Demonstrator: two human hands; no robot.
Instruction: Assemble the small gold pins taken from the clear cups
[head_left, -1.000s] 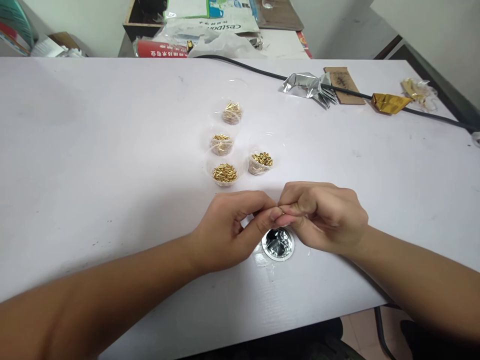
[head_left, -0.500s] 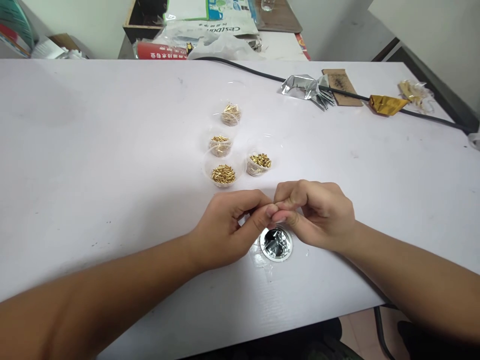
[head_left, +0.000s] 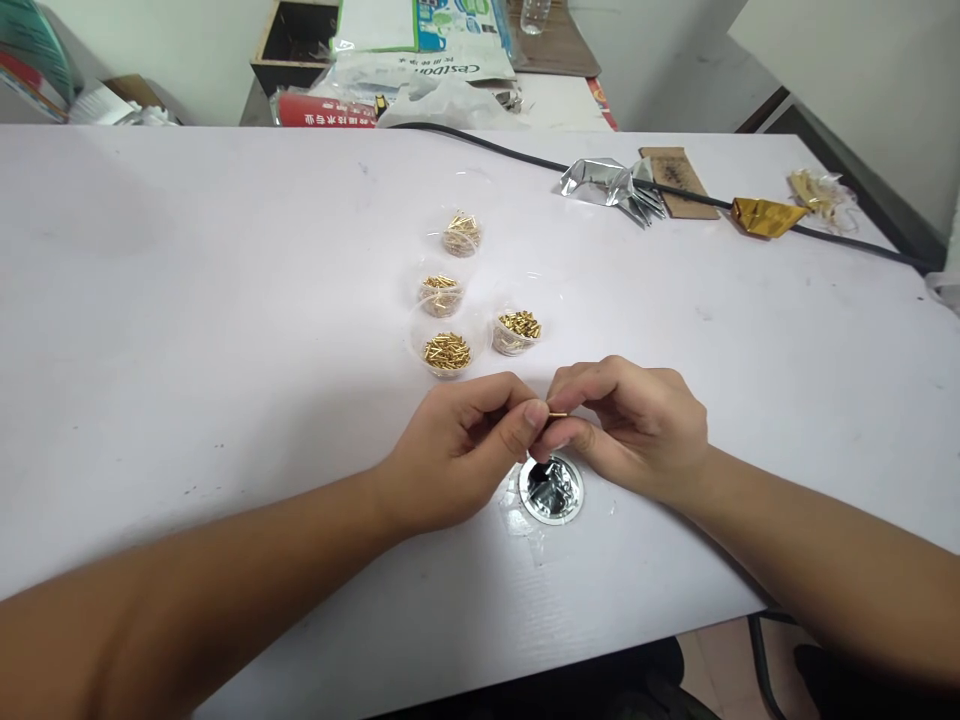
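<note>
Between the thumb and forefinger of my left hand [head_left: 469,450] is a thin gold-coloured metal pin [head_left: 558,414], its free end pointing right. My right hand [head_left: 637,425] is close beside it, thumb and forefinger parted around the pin's exposed end; its other fingers are curled and partly hidden. Both hands hover over a round silver-rimmed opening [head_left: 551,490] with a shiny dark inside, set at the table's near side. Beyond my hands stand small clear cups of gold metal pieces: one nearest left [head_left: 447,352], one to the right [head_left: 517,330], and two farther back [head_left: 440,295] [head_left: 461,235].
A black cable [head_left: 517,153] runs along the far side of the white table [head_left: 187,300]. Near it lie crumpled silver foil [head_left: 600,180], a cardboard piece [head_left: 679,180], a gold foil packet [head_left: 766,216] and a clear plastic bag [head_left: 825,195]. Bags and a box stand behind the table.
My right thumb and forefinger have parted from their pinch, and the gold pin between the hands has come into view. My left hand has stayed nearly in place.
</note>
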